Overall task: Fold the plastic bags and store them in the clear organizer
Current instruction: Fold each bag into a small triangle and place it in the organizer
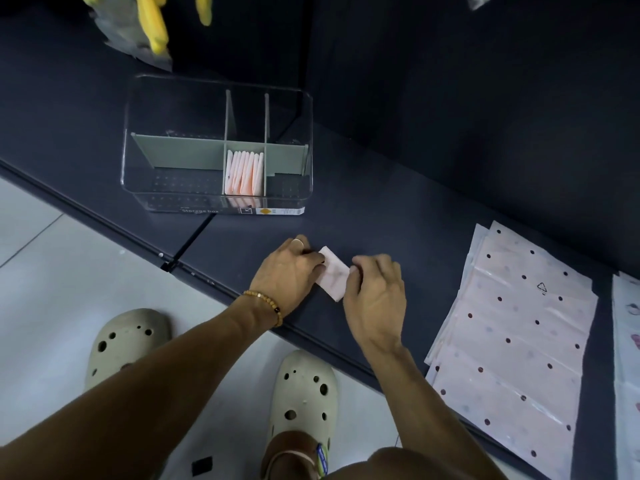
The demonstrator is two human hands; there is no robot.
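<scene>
A small folded pink plastic bag [333, 274] lies on the dark table near its front edge. My left hand [289, 271] presses on the bag's left side, fingers bent over it. My right hand [375, 292] pinches the bag's right edge. Beyond them stands the clear organizer [138, 161] with grey dividers. Its middle front compartment holds several folded pink bags [244, 173] standing upright. A stack of flat pink dotted plastic bags [516, 327] lies to the right of my hands.
Another flat bag pile [627, 341] shows at the right edge. Yellow items [152, 22] hang at the top left over the dark table [398, 174]. Below the table's front edge are a light tiled floor and my two feet in beige clogs [304, 400].
</scene>
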